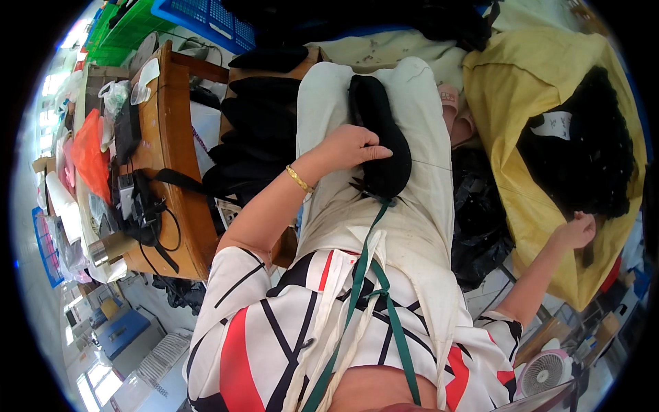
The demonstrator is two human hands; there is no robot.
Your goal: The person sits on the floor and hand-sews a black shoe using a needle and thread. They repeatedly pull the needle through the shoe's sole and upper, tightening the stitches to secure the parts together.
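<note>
A black shoe-shaped piece (388, 147) lies lengthwise on the pale cloth over my lap (425, 172). My left hand (355, 146), with a gold bracelet at the wrist, is closed on its left edge, thumb stretched across the top. Out to the right, my right hand (576, 230) is at the near side of a large yellow sack (508, 89). Its fingers are curled together; whether anything is in them cannot be made out. Dark fuzzy pieces (583, 147) fill the sack, with a white paper label (552, 125) on them. A green cord (360, 271) runs from my neck to the shoe piece's near end.
Several black pieces (254, 123) are stacked left of my lap, beside a wooden table (182, 158). A black plastic bag (477, 220) and pink slippers (449, 103) sit between my lap and the sack. A small fan (544, 373) stands at lower right.
</note>
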